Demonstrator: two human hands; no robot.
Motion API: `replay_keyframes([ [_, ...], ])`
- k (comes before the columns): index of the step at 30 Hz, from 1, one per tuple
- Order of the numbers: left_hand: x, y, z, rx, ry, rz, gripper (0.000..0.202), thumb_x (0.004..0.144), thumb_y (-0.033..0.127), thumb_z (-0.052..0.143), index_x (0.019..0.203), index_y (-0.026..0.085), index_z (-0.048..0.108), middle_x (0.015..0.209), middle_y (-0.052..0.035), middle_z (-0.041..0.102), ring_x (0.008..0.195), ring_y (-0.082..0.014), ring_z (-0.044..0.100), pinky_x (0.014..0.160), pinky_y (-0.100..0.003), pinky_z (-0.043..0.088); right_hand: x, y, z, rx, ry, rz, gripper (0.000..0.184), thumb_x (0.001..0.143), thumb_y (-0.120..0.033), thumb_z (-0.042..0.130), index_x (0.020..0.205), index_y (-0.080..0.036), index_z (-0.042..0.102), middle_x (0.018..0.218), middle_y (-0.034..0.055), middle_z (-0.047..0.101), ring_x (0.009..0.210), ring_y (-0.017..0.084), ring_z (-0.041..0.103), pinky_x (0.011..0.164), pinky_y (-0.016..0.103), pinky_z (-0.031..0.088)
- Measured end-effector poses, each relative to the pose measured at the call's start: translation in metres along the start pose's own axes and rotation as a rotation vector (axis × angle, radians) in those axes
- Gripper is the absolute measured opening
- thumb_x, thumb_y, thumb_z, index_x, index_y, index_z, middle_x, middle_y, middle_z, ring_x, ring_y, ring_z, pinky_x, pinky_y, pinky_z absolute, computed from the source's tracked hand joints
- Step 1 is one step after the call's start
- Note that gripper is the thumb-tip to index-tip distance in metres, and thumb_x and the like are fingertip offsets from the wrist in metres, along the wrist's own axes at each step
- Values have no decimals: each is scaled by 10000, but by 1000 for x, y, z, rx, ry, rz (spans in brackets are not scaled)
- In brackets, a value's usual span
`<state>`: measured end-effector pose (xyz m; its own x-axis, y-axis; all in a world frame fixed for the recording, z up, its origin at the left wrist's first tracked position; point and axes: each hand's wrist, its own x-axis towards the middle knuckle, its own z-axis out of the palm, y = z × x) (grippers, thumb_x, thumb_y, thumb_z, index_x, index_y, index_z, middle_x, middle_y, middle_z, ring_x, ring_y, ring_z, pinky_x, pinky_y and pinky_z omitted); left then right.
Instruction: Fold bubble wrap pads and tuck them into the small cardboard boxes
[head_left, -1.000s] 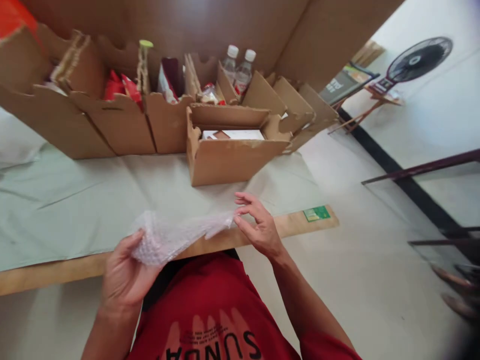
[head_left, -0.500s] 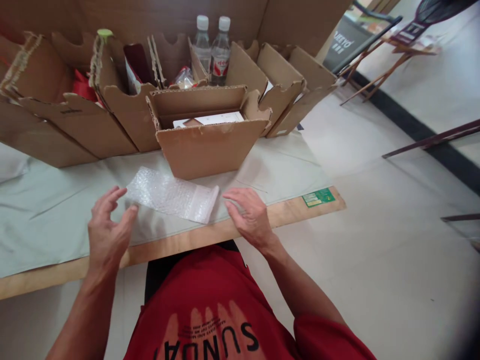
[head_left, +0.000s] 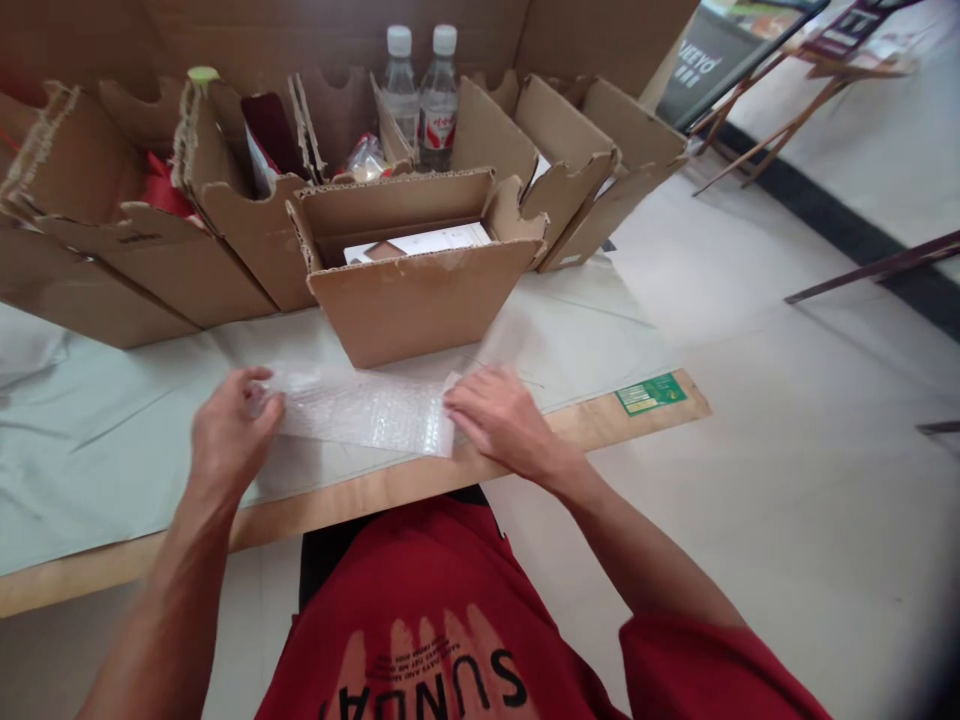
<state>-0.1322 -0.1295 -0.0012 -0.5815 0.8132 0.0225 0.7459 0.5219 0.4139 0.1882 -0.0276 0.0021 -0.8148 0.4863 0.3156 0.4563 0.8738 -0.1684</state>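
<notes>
Your clear, dimpled bubble-wrap sheet (head_left: 367, 410) lies flat as a long rectangle on the pale green cloth-covered table (head_left: 112, 440), near its wooden front edge. Just behind it stands an open brown corrugated cardboard box (head_left: 420, 300), with two clear plastic bottles (head_left: 416, 90) farther back. Your left hand (head_left: 229, 440) and right hand (head_left: 499, 420) rest palm-down, pressing on the sheet's two ends.

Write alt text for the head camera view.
The left hand and right hand rest on opposite ends of a bubble wrap sheet spread on a cloth-covered table. An open cardboard box stands just behind it, with two water bottles further back.
</notes>
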Motion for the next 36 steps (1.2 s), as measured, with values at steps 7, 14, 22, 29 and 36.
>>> replay_keyframes([
  [7,-35,-24,-1,-171,122,-133,636,765,494,683,1355,271,602,966,-24,658,731,-218,609,845,-450,552,-45,43,-4,-1,174,165,202,924,-70,507,930,-218,643,939,42,768,877,220,667,827,348,430],
  [14,-53,-38,-7,53,163,-2,555,860,527,647,1349,263,628,1008,-100,633,989,-372,634,911,-626,546,-72,64,-1,-37,13,460,462,866,-26,442,1209,-193,701,1243,120,743,1104,301,662,910,439,476],
  [22,-57,9,18,-101,164,582,392,962,334,569,1334,234,645,1417,-140,624,1417,-361,510,1211,-567,376,38,-46,40,149,-58,-23,362,977,-104,509,1300,-188,649,1489,124,608,1359,273,548,1056,438,482],
  [29,-59,-34,53,28,-79,494,558,1021,471,404,1494,201,523,1618,-182,466,1549,-381,349,1269,-593,209,12,-22,72,178,-172,-13,449,1039,-413,578,1435,-201,587,1583,119,538,1489,267,453,1184,462,404],
  [36,-62,-34,47,-143,-50,476,474,973,472,515,1406,294,593,1615,-105,476,1557,-365,336,1277,-585,228,-94,65,10,-72,65,597,345,1023,-311,485,1249,-184,711,1354,157,715,1343,350,604,1043,547,474],
])
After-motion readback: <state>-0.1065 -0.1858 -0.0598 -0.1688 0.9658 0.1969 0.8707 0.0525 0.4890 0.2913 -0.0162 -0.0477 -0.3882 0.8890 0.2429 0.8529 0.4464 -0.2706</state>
